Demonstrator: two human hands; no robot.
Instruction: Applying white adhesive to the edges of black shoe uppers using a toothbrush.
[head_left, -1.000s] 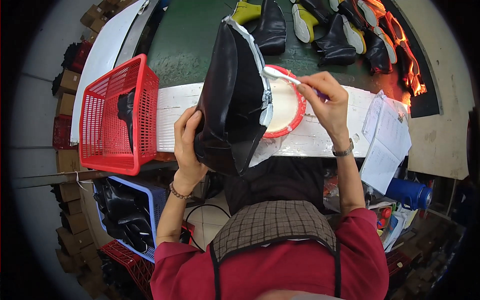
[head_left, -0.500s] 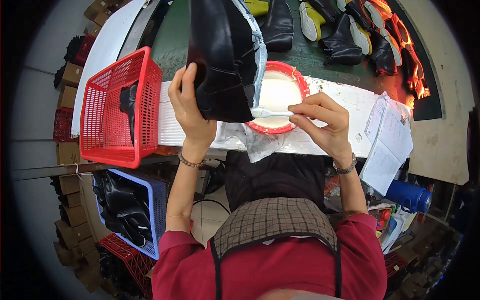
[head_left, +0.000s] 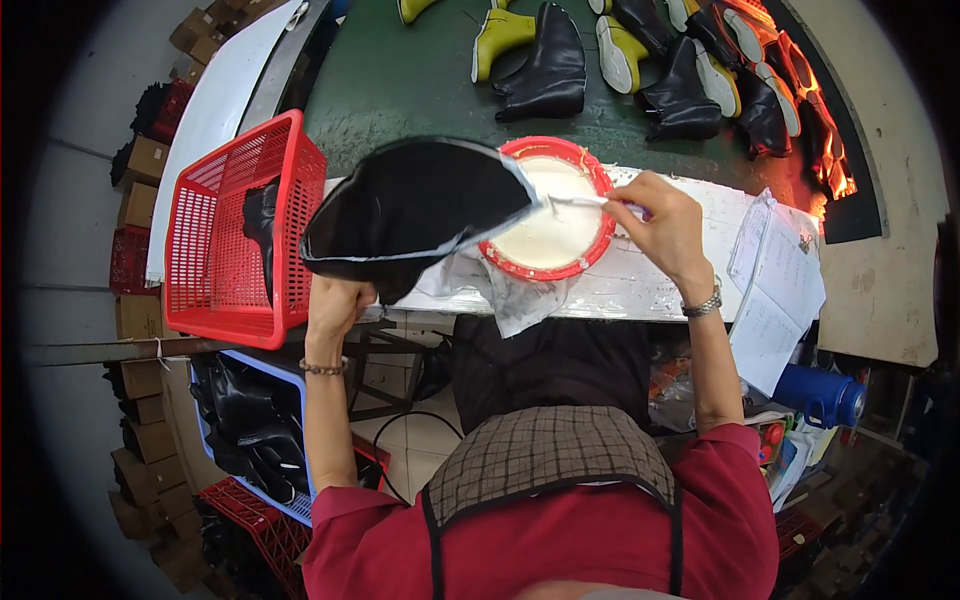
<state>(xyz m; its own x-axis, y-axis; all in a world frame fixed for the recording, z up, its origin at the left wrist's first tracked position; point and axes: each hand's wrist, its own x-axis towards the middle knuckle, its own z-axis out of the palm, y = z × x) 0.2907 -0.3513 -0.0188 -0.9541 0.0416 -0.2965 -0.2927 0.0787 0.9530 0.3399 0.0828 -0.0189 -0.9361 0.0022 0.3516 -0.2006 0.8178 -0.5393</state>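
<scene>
while lying tilted above the near-left part of the worktop (head_left: 640, 290), being held up from underneath: a black boot upper (head_left: 415, 215) with a pale trimmed edge, its right tip overlapping the rim of a red bowl (head_left: 595, 180). gripping that piece from below with clenched fingers, the left hand (head_left: 335, 305), a bead bracelet showing on its wrist. pinching a thin white brush (head_left: 580, 202) with closed fingers, the right hand (head_left: 665, 225), a metal watch on its wrist; bristle end reaching toward the boot upper's tip, over the white paste filling the bowl. sitting on the pale, smeared worktop, the bowl, with a crumpled clear plastic sheet (head_left: 500, 290) hanging off the front edge beneath it. standing just left of the boot upper, a red mesh basket (head_left: 215, 260) with another dark piece inside. lying to the right, at the worktop's end, an open paper notebook (head_left: 775, 285). beyond the worktop, resting on a green surface (head_left: 400, 80), several black boots (head_left: 545, 70) and yellow-soled ones. below the worktop on the left, showing dimly, a blue crate (head_left: 255, 430) holding more black pieces. low on the right, a blue flask (head_left: 820, 395).
</scene>
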